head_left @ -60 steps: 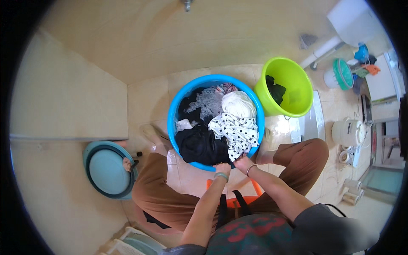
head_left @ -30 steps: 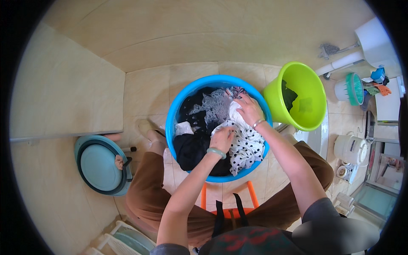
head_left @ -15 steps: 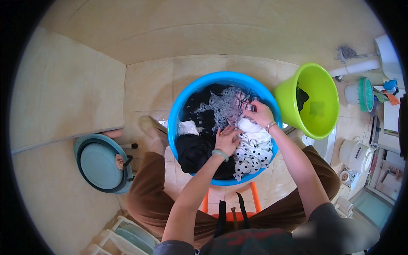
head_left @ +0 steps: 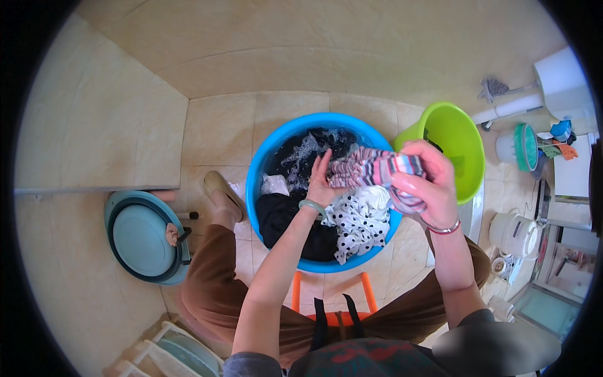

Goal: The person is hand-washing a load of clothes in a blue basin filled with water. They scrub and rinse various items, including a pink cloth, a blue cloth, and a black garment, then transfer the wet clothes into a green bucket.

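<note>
A striped multicoloured cloth is bunched in my right hand, whose fingers are closed round it above the right side of a blue basin. My left hand is at the cloth's left end, with its fingers stretched out and apart. The basin holds foamy water with dark fabric in it. A black garment lies heaped at the near left of the basin. Beside it is a white cloth with black dots, and a small white piece sits by the left wall.
A lime-green bucket stands against the basin's right side. Stacked teal basins lie on the left by the wall. An orange stool is beneath me. Farther right are a white lidded bucket and a small pail with a green rim.
My right hand has lifted the striped cloth from the water and moved right with it. My left hand has risen to the cloth's left end, its fingers straightened.
</note>
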The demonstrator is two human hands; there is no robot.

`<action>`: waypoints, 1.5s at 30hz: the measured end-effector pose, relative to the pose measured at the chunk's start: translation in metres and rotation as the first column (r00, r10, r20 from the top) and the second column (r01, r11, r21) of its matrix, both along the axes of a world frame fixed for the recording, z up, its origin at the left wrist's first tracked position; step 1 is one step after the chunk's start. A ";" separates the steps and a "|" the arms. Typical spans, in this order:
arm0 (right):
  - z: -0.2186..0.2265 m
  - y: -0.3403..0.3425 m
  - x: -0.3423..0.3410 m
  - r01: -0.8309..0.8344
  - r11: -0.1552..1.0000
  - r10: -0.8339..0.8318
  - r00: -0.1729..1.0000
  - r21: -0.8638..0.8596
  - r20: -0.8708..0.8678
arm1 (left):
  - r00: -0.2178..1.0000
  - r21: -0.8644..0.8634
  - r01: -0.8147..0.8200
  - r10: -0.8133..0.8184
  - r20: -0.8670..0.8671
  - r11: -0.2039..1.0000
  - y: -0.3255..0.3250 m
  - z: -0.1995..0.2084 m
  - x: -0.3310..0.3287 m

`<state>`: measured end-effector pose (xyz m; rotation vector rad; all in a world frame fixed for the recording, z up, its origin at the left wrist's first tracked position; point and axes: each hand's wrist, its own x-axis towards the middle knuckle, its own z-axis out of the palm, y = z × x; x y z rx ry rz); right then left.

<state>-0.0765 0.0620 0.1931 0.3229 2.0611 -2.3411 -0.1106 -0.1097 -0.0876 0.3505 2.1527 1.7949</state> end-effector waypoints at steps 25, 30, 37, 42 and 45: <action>-0.275 -0.065 -0.021 -0.306 0.347 0.089 0.952 0.886 0.294 | 0.812 0.103 -0.413 0.314 0.491 0.905 -0.037 -0.050 0.002; -0.310 -0.081 -0.029 -0.353 0.243 0.074 0.936 0.904 0.345 | 0.735 -0.008 -0.434 0.359 0.576 0.901 -0.048 -0.087 0.002; -0.355 -0.086 -0.038 -0.563 0.134 0.173 0.824 0.816 0.540 | 0.637 -0.024 -0.540 0.426 0.643 0.841 -0.047 -0.120 0.009; -0.368 -0.079 -0.051 -0.744 0.212 0.106 0.662 0.634 0.742 | 0.778 -0.199 -0.293 0.354 0.519 0.935 -0.044 -0.125 0.003; -0.360 -0.082 -0.046 -0.651 0.322 0.063 0.739 0.687 0.671 | 0.732 -0.269 -0.251 0.364 0.576 0.930 -0.043 -0.120 -0.003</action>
